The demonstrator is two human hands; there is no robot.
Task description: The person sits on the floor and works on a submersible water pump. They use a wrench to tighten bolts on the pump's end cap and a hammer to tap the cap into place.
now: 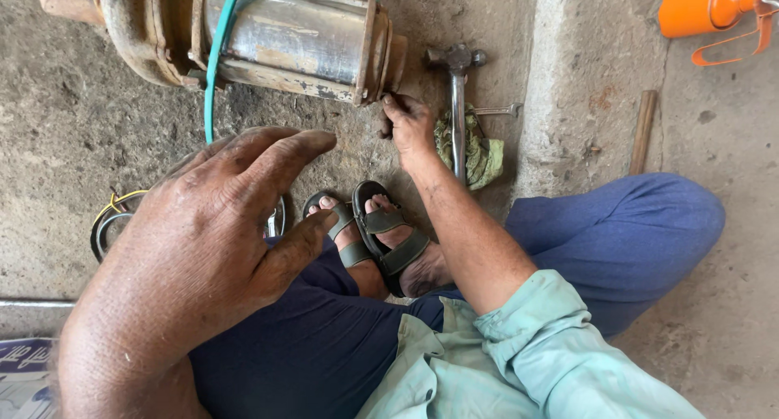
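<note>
Head view, looking down past the knees of a person seated on the concrete floor [73, 119]. Right hand [408, 125]: fingertips closed on the rusted end flange of the cylindrical pump housing [284, 38], apparently to steady it. Left hand [215, 224]: open, fingers spread, holding nothing, hovering near the camera above the lap. The housing lies on its side on the floor ahead of the sandalled feet [377, 236], long axis running left to right, flanged end pointing right. A hammer [458, 103] lies just beside that end, across a green rag [479, 155], within reach; a green hose [213, 70] loops over the housing.
</note>
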